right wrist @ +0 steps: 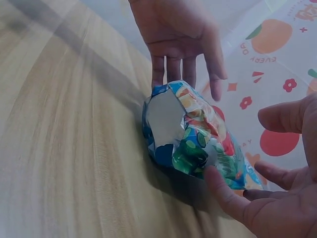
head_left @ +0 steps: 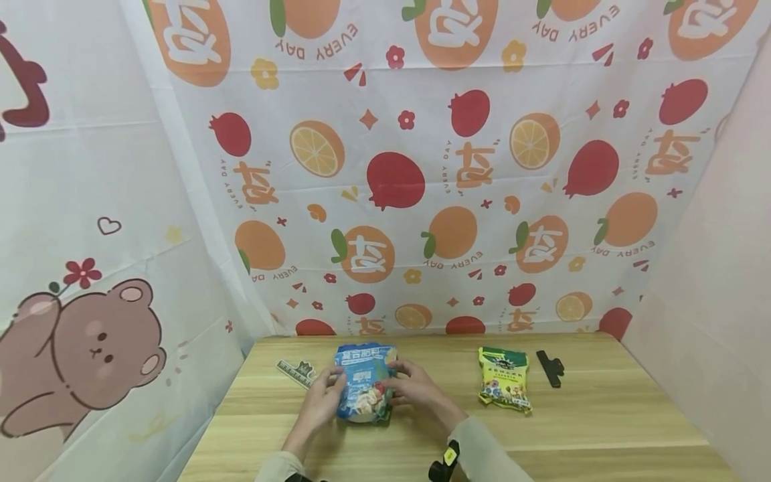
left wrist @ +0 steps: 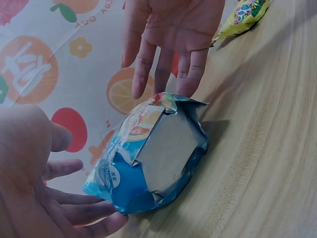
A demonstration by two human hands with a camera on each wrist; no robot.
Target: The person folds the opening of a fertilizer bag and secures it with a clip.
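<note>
Grained wooden tabletop (head_left: 602, 428), crinkled blue bag (head_left: 361, 383), left fingers (left wrist: 86, 213), right fingers (right wrist: 228, 196) wide against it

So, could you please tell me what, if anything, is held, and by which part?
The left hand and right hand touch opposite sides of the blue bag; whether they hold it between them cannot be told.

Head view, bottom centre: left sleeve (head_left: 280, 466), pale beige; dark piece (head_left: 296, 478) beside it, mostly cropped. Right of that: right sleeve (head_left: 489, 452), same colour; black wrist device (head_left: 441, 472), yellow label (head_left: 450, 455) with dark marking. Left hand (head_left: 323, 404), right hand (head_left: 417, 388): bare.
</note>
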